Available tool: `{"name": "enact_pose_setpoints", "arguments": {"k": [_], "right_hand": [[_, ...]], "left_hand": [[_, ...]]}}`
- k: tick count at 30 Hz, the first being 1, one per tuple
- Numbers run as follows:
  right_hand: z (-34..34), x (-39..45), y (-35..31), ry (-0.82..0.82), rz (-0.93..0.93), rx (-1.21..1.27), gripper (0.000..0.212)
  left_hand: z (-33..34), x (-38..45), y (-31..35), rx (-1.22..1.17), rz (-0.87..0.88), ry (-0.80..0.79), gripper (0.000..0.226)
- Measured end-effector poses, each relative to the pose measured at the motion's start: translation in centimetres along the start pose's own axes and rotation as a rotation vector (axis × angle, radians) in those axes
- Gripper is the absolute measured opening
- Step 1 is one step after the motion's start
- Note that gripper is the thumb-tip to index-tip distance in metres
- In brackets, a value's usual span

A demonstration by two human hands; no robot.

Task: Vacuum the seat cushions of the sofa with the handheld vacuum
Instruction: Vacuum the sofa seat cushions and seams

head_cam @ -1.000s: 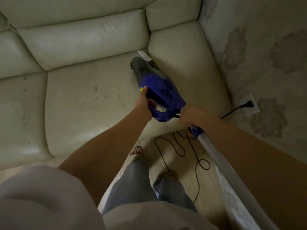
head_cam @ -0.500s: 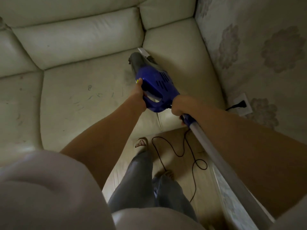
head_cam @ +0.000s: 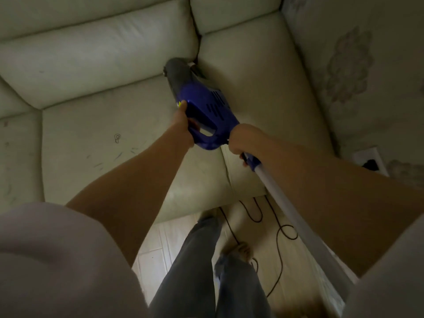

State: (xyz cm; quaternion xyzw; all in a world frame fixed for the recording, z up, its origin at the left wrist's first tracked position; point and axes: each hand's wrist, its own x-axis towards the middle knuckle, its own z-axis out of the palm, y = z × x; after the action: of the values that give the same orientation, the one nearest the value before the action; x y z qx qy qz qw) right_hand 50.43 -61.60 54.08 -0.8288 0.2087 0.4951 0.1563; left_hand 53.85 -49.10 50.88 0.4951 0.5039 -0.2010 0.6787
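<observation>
A blue handheld vacuum (head_cam: 204, 111), its grey dust cup leading, lies nose-down at the back corner of a pale leather sofa (head_cam: 96, 53), where the seam between two seat cushions meets the backrest; the nozzle itself is hidden behind the body and inside the dark crevice. The left hand (head_cam: 183, 125) has its fingers curled through the loop handle, the thumb up beside a yellow switch, while the right hand (head_cam: 243, 141) is wrapped around the rear neck of the machine, where a pale tube (head_cam: 298, 216) runs back toward the person. The left seat cushion (head_cam: 110, 143) carries faint pen-like marks and scuffs; the right seat cushion (head_cam: 263, 95) sits just beside a patterned wall (head_cam: 348, 65). A dark power cord (head_cam: 280, 228) loops over the light floor near the person's feet, and a wall outlet (head_cam: 369, 159) shows at the right edge, partly cut off by the forearm. Working this corner well likely means keeping the nozzle flat and pressed into the seam, then drawing it slowly along the gap toward the front edge so that crumbs lodged there are lifted, not pushed deeper. The rear hand would best steer and the front hand bear down. The slack cord underfoot looks like the main hazard, and the open cushion tops probably remain to be covered in overlapping passes.
</observation>
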Motion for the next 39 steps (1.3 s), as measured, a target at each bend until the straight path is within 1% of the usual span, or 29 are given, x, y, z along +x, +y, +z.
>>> {"name": "enact_pose_setpoints", "arguments": {"k": [1,3,4,6,10,14,18,21,23,28,30,32,34,36,38,39], "right_hand": [[-0.1,0.5,-0.9,0.008,-0.024,0.024,0.015],[0.1,1.4,-1.8,-0.004,-0.046,0.015,0.026],[0.2,2.0,-1.8,-0.026,-0.021,0.013,0.031],[0.7,2.7,-0.9,-0.062,0.031,-0.01,0.033],[0.6,2.4,0.5,-0.019,-0.049,0.017,0.025],[-0.8,0.6,1.1,-0.053,-0.073,0.054,0.02],[-0.2,-2.1,3.0,-0.075,-0.079,0.063,0.011],[1.5,-4.4,5.4,-0.084,-0.096,0.079,0.022],[2.5,-6.1,7.3,-0.071,-0.141,0.095,0.024],[4.8,-9.6,12.7,-0.096,-0.243,0.218,0.012],[5.5,-10.8,14.7,-0.102,-0.279,0.222,0.006],[6.1,-11.9,16.3,-0.047,-0.307,0.1,0.007],[7.1,-12.5,17.3,0.043,-0.309,0.006,0.012],[8.3,-12.8,18.3,0.133,-0.306,-0.002,0.016],[9.1,-12.8,18.7,0.209,-0.31,0.043,0.011],[9.4,-12.8,18.8,0.232,-0.32,0.08,0.012]], "left_hand": [[-0.2,1.0,0.8,0.009,-0.002,0.003,0.05],[-0.9,2.6,1.3,0.019,-0.032,-0.006,0.048],[-1.0,3.3,1.3,0.016,-0.054,-0.023,0.046],[-1.2,3.8,0.5,0.037,-0.095,-0.049,0.044],[-0.9,3.0,0.0,0.034,-0.104,-0.062,0.04],[-0.5,1.1,0.3,-0.034,-0.062,-0.058,0.037],[-0.7,-1.4,-1.0,-0.108,-0.014,-0.105,0.033],[-1.7,-3.6,-3.1,-0.168,0.011,-0.165,0.031],[-2.2,-5.4,-4.8,-0.198,0.028,-0.209,0.033],[-1.0,-10.9,-7.4,-0.243,0.077,-0.281,0.031],[0.0,-13.0,-8.5,-0.177,0.123,-0.278,0.038],[1.0,-14.8,-9.6,-0.08,0.187,-0.267,0.044],[1.8,-16.0,-10.7,-0.01,0.23,-0.252,0.043],[2.3,-17.4,-11.5,0.042,0.25,-0.246,0.039],[2.7,-18.7,-11.8,0.051,0.278,-0.26,0.031],[2.9,-19.2,-11.7,0.058,0.306,-0.265,0.028]]}}
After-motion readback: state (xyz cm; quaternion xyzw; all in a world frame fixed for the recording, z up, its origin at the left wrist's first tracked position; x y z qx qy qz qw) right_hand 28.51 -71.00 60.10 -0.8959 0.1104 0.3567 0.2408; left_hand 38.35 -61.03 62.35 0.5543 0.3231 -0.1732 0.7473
